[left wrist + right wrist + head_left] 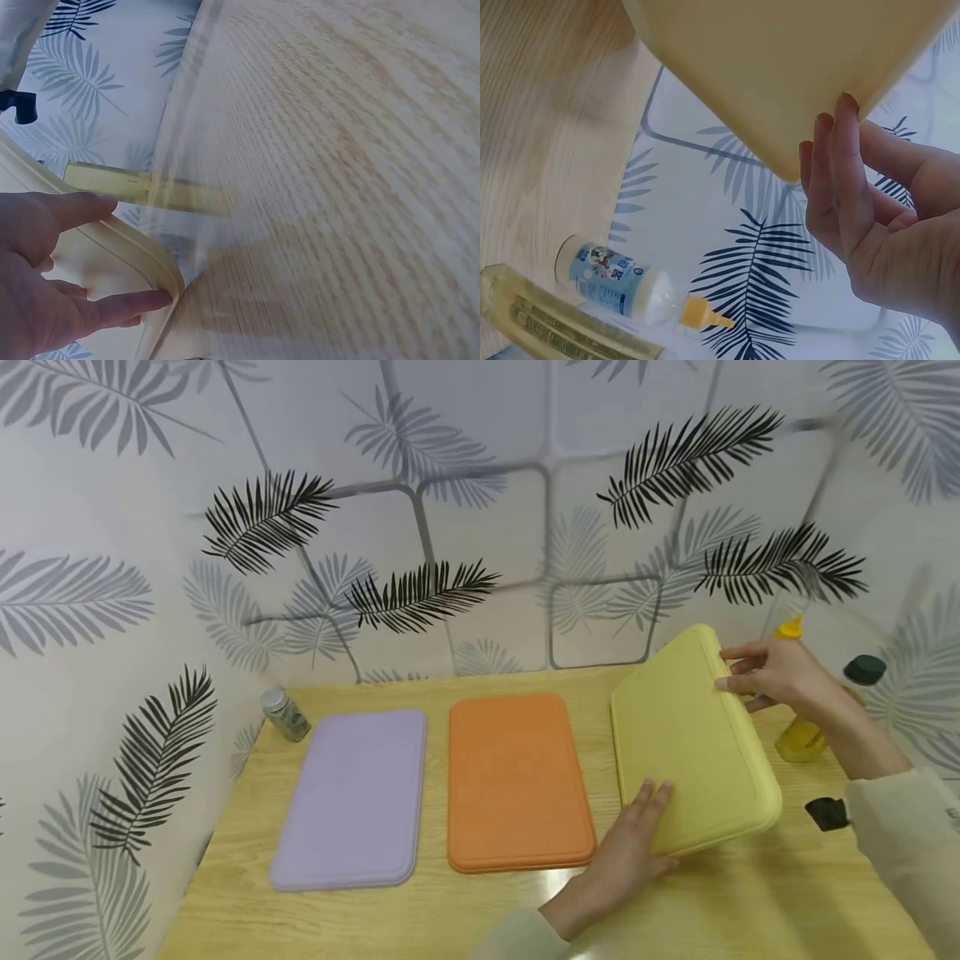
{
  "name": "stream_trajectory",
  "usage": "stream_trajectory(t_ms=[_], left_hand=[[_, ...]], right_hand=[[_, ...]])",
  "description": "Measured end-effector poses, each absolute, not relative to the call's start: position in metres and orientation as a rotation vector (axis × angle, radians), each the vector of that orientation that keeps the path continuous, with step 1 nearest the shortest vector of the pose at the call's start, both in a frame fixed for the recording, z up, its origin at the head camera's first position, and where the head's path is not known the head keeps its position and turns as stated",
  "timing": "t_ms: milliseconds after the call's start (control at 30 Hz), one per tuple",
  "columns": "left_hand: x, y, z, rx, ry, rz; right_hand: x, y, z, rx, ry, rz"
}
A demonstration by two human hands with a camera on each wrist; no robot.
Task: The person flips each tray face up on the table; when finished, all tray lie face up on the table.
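A yellow rectangular board with rounded corners and a thick rim is tilted, its right side raised above the wooden table. My right hand pinches that raised side near its far end; in the right wrist view its fingers lie against the underside. At the near left corner, my left hand holds the board with fingers on its face and the thumb at the near edge. Two similar boards lie flat to the left: an orange one beside it and a lilac one farther off.
Behind the right hand stand a yellow oil bottle with a dark green cap and a white bottle with a blue label and yellow nozzle. A small silver-capped jar is at the far left corner. Leaf-patterned wall borders the table.
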State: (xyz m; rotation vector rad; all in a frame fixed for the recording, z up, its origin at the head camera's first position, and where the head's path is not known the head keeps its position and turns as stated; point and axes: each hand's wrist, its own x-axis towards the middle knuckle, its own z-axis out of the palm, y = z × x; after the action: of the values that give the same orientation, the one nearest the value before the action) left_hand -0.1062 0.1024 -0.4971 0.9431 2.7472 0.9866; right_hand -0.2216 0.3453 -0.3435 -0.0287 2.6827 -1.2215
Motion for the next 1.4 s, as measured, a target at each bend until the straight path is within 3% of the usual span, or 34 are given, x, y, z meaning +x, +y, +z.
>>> stream_trajectory(t_ms=[800,1400], left_hand=[[-0.1,0.115,-0.493,0.839,2.582,1.416],[-0.102,0.119,-0.455,0.607,2.358,1.709]], right_hand=[[-0.221,0.31,-0.33,0.027,2.688,-1.388],[-0.233,0.277,-0.334,0.019,2.637,-1.547]])
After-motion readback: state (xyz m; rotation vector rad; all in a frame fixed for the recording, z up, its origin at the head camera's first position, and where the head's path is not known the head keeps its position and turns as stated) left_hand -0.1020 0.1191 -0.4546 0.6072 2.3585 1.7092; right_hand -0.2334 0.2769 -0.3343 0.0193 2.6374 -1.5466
